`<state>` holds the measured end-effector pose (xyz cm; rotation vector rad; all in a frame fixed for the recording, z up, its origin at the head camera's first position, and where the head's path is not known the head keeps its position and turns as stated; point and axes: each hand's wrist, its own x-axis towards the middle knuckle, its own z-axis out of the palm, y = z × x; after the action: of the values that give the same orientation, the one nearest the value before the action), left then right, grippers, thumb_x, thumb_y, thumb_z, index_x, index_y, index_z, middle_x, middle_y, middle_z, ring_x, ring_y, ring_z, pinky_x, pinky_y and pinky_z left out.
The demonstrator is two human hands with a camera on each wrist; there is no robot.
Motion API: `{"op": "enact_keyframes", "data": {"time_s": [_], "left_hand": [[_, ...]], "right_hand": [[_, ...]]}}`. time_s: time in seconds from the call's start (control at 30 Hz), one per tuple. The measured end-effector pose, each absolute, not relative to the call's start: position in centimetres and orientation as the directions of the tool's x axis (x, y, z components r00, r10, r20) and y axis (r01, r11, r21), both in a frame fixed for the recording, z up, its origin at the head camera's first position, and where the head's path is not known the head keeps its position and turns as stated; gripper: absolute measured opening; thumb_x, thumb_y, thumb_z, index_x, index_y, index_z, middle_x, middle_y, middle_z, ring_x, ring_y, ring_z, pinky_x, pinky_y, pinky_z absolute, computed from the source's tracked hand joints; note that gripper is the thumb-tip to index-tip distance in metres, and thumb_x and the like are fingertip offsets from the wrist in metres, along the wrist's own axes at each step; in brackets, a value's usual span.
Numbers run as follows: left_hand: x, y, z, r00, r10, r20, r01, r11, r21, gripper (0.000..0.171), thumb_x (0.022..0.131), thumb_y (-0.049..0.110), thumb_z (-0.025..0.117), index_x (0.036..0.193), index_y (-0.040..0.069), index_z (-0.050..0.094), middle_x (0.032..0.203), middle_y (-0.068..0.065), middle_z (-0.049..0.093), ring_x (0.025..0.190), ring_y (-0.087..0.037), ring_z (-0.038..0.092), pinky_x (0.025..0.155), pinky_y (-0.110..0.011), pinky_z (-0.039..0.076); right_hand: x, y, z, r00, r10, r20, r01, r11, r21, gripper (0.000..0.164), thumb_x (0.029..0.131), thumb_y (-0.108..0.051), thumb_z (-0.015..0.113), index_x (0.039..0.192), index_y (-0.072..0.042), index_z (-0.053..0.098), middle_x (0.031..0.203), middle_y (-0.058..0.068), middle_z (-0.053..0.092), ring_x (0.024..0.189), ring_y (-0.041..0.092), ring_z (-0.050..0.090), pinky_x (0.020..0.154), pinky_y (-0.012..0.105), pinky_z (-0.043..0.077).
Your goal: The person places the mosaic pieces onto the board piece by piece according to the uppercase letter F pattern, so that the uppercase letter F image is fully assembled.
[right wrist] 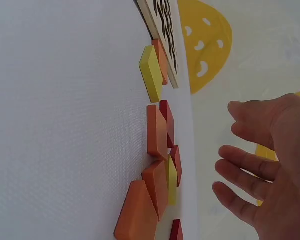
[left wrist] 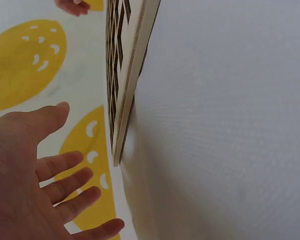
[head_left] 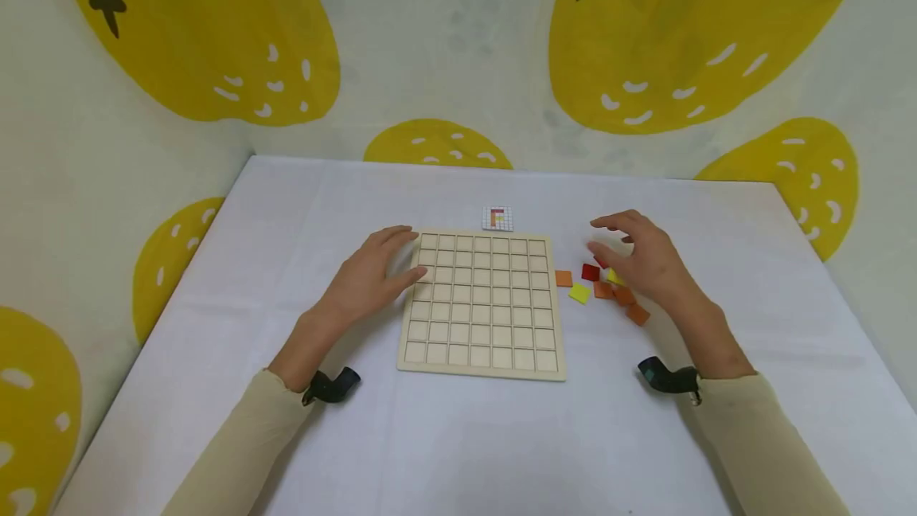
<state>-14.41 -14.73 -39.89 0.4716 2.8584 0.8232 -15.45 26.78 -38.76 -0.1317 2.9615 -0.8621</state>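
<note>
Several small red, yellow and orange tiles (head_left: 625,295) lie loose to the right of a wooden grid board (head_left: 481,311), one orange tile (head_left: 563,279) close against its right edge. A person's right hand (head_left: 650,263), thumb and fingers parted and holding nothing, hovers above the tiles, right of the board. At the board's left edge, the left hand (head_left: 367,277) hangs spread wide, its grasp empty. A patterned card (head_left: 497,219) lies just beyond the board's far edge.
</note>
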Motion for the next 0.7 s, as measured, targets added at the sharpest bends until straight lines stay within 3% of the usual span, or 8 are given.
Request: {"op": "enact_keyframes", "data": {"time_s": [0.17,0.47,0.7], "left_hand": [[-14.5,-14.7,-39.8,-0.939,0.336,-0.071,0.245,0.801,0.546,0.068,0.100,0.047,0.066,0.156,0.014,0.046,0.167,-0.006,0.039,0.157,-0.030,0.034,0.125,-0.055,0.036],[-14.5,-14.8,-40.6,-0.924,0.371,-0.091,0.263,0.791,0.552,0.070,0.095,0.041,0.076,0.153,0.012,0.051,0.164,-0.008,0.044,0.156,-0.033,0.037,0.126,-0.055,0.035],[-14.6,-15.1,-41.0,-0.904,0.414,-0.106,0.305,0.799,0.519,0.075,0.092,0.042,0.079,0.153,0.009,0.051,0.166,-0.009,0.042,0.156,-0.034,0.036,0.128,-0.055,0.032]], "right_hand": [[-15.7,27.3,-39.1,-0.992,-0.064,-0.106,0.010,0.808,-0.590,0.045,0.103,-0.035,0.066,0.142,-0.016,0.060,0.148,0.017,0.055,0.130,0.045,0.051,0.104,0.062,0.054],[-15.8,28.3,-39.4,-0.979,-0.141,-0.146,-0.016,0.770,-0.638,0.039,0.100,-0.023,0.070,0.137,-0.012,0.064,0.143,0.016,0.060,0.128,0.042,0.055,0.106,0.061,0.051],[-16.0,28.3,-39.6,-0.963,-0.181,-0.199,-0.011,0.767,-0.641,0.041,0.097,-0.028,0.075,0.135,-0.015,0.065,0.144,0.012,0.058,0.132,0.041,0.053,0.112,0.060,0.047]]}}
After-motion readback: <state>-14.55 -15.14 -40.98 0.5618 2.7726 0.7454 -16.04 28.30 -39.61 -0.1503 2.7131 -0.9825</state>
